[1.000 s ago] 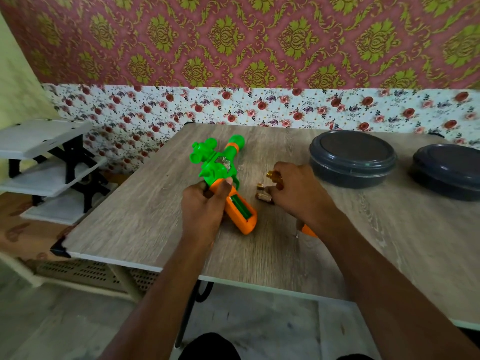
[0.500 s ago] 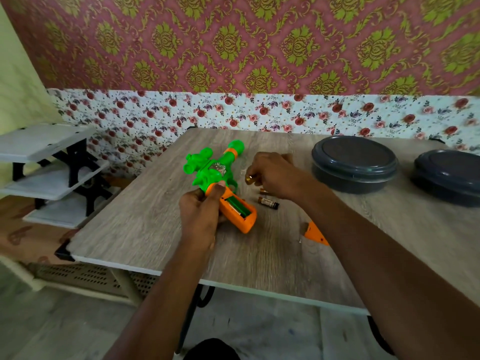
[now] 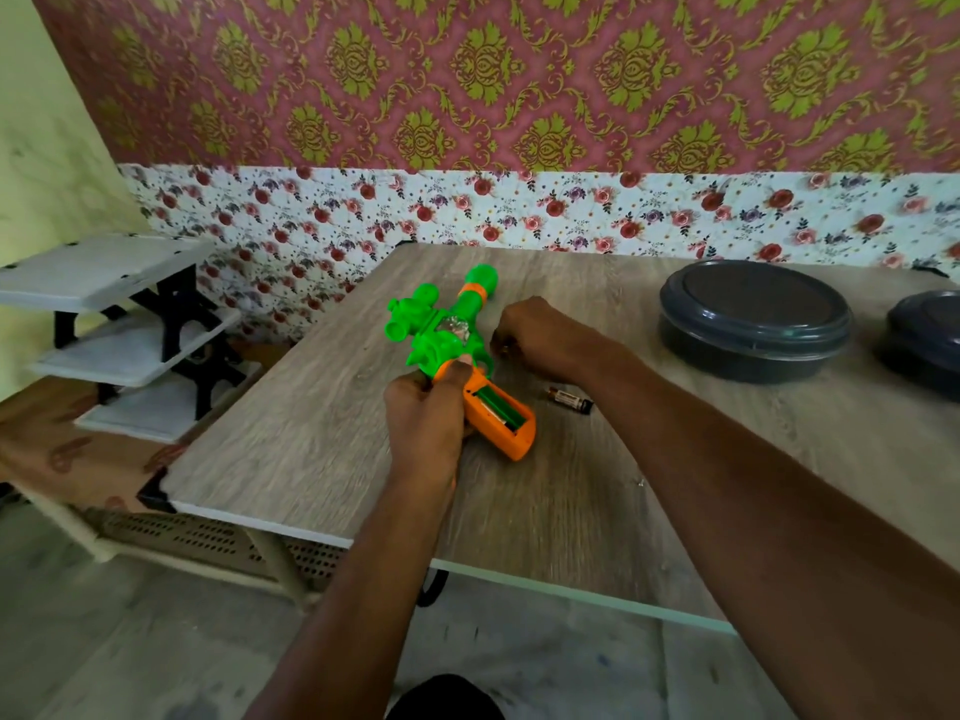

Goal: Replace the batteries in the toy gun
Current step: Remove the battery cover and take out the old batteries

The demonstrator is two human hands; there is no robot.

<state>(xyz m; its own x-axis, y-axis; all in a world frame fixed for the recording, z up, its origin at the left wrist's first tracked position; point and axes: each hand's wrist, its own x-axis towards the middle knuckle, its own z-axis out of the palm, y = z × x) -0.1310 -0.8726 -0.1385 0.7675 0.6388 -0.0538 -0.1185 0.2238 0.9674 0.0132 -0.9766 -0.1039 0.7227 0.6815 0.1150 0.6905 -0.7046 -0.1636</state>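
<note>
My left hand (image 3: 423, 418) was clamped on the toy gun (image 3: 457, 350) at the grip, pinning it flat on the table (image 3: 311, 433), battery bay (image 3: 500, 407) open and facing up. Right hand (image 3: 540, 332) was curled shut just beside the barrel; couldn't tell what it held. One battery (image 3: 570, 399) lay loose nearby. Best approach, I figured: keep the gun pinned, check polarity, seat spring end first.

L hand (image 3: 426, 423) is curling shut in a grip, thumb pressing fwd, forearm running up from the bottom edge. R hand (image 3: 540, 332) is closing into a loose fist further fwd, knuckles up, fingertips hidden; R forearm is stretching in diagonally from lower right.
</note>
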